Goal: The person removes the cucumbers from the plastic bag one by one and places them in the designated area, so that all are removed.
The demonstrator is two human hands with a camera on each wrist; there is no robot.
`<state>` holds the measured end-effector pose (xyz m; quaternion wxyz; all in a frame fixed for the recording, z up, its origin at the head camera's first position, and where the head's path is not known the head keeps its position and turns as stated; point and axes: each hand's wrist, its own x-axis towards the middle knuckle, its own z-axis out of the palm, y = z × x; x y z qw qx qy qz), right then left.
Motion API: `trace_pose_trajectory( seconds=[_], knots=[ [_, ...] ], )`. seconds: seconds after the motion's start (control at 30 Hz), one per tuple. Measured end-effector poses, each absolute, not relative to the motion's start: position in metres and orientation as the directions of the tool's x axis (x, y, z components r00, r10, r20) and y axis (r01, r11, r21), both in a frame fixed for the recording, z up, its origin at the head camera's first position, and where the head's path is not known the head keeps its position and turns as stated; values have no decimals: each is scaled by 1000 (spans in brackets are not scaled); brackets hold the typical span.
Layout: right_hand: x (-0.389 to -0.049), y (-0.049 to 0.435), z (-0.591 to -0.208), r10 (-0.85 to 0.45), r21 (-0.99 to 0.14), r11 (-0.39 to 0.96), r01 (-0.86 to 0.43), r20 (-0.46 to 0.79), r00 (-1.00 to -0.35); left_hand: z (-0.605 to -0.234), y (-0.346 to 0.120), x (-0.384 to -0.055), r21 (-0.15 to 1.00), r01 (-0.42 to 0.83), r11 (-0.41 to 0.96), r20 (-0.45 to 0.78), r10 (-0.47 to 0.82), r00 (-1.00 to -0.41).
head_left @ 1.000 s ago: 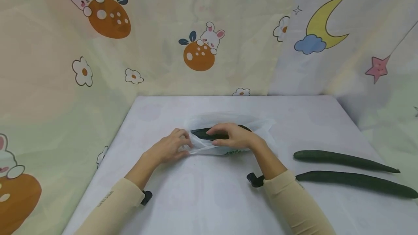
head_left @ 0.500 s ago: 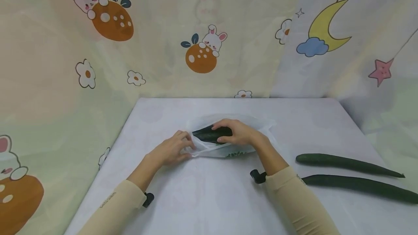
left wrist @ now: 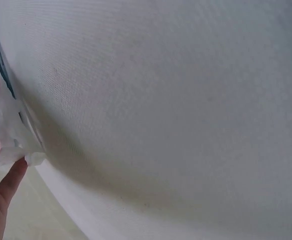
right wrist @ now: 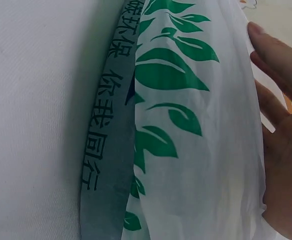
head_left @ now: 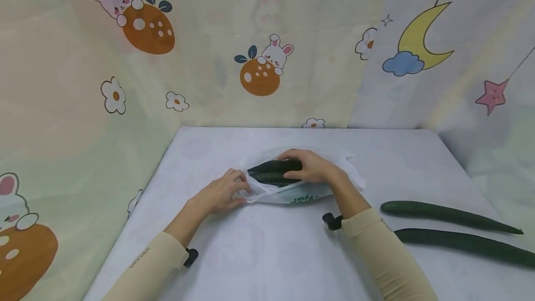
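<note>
A thin white plastic bag [head_left: 288,194] lies on its side at the middle of the table, its mouth toward my left hand. Green leaf prints [right wrist: 171,70] mark its side in the right wrist view. Two dark green cucumbers lie side by side inside, a far one [head_left: 273,166] and a near one [head_left: 269,179]; their right parts are hidden. My right hand [head_left: 311,165] reaches into the bag and grips the cucumbers between thumb and fingers. My left hand [head_left: 225,190] pinches the rim at the mouth; in the left wrist view its thumb [left wrist: 14,180] touches the plastic.
Two more long cucumbers lie on the right of the table, a farther one [head_left: 451,215] and a nearer one [head_left: 464,244], close to my right sleeve [head_left: 386,254]. A white cloth covers the table [head_left: 267,254]. A printed curtain [head_left: 200,50] stands behind it.
My right hand has moved slightly away and right, and more of the two cucumbers shows side by side in the bag's mouth. The left hand stays at the rim. The head view has tilted slightly.
</note>
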<state>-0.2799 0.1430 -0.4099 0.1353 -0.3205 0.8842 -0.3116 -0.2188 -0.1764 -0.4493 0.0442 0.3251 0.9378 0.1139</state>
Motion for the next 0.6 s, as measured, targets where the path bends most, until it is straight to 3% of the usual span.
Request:
trace_pose_trajectory(
  seconds=[0.6],
  knots=[
    [-282,141,-419,-625,-598,653,-466,-77,-777,-451,-176,-219,222,608,762,-4,625,-781]
  ],
)
